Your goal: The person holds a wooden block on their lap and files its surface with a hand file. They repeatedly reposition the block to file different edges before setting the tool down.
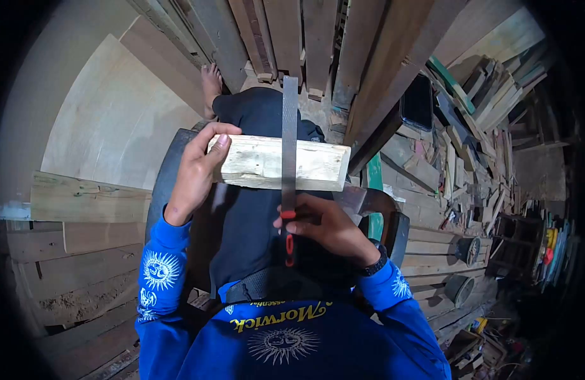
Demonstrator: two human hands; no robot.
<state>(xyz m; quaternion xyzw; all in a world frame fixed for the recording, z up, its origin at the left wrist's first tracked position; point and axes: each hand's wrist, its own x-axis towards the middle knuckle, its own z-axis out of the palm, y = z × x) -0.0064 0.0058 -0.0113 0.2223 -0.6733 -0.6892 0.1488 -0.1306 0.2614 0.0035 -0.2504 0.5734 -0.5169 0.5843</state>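
A short pale wood board lies crosswise over my lap, its lower edge a little rough. My left hand is closed round its left end, thumb on the top face and fingers behind the far edge. In my right hand is a flat metal file with a red and black handle, gripped where blade meets handle. The blade points away from me and crosses over the board right of its middle, hiding a strip of the wood.
Upright planks stand ahead beyond my knees. A phone rests at the right near heaped wood offcuts. Plywood sheets lean at the left. Two round containers sit on the slatted floor to the right.
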